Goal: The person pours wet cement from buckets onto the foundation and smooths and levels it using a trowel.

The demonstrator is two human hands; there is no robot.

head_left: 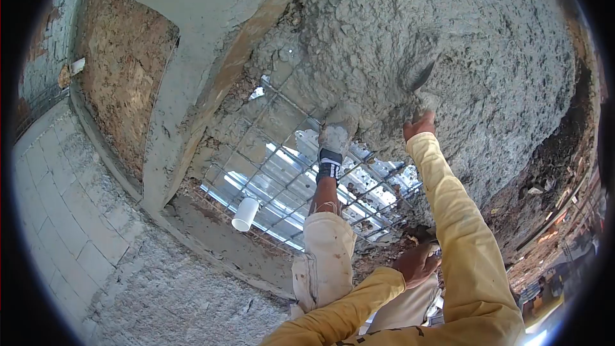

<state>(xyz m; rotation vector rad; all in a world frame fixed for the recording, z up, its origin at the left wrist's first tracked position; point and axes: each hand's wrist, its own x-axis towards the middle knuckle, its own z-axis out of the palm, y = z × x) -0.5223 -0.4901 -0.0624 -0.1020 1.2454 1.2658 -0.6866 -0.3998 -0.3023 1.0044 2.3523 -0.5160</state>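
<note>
Wet grey concrete [500, 70] partly covers steel-bar mesh [293, 100] near a pale block wall [70, 218]. Right hand [419, 125] apparently grips a dark-bladed trowel [423, 77], blade beyond fingers; left hand [418, 265]: grip indeterminable.

Yellow sleeves [448, 198], white pipe [245, 214], grey concrete [359, 32]

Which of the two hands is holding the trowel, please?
The right hand, reaching out over the rough concrete, holds the trowel; the left hand is closer to the body, away from it.

The trowel [423, 77] — dark-bladed, tilted — meets the lumpy, wet gray concrete [371, 32].
</note>
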